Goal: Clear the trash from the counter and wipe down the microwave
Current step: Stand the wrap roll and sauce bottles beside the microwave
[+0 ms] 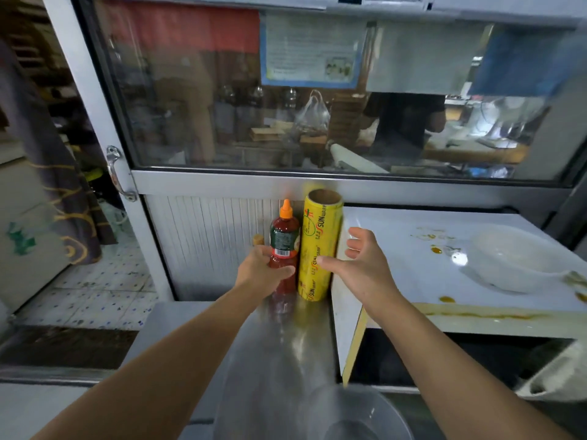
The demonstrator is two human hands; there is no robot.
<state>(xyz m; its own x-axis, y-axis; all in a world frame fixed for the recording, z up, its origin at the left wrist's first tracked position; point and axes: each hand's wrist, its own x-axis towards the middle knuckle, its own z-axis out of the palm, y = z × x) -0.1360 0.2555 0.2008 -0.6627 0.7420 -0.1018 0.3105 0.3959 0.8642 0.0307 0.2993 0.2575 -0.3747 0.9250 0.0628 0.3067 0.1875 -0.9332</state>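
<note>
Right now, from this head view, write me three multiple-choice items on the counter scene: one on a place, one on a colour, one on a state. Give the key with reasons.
1. Where does the yellow wrap roll stand?
A. Right of the sauce bottle, against the white shelf
B. Inside the white bowl
C. Lying flat on the floor

2. What colour is the sauce bottle's cap?
A. Blue
B. Orange
C. Black

3. What is the left hand doing?
A. Hanging idle
B. Pressing flat on the shelf
C. Gripping the sauce bottle

Key:
1 A, the roll stands upright between bottle and shelf edge.
2 B, the pointed cap is orange.
3 C, its fingers curl round the bottle, while the right hand is open beside the roll.
</note>
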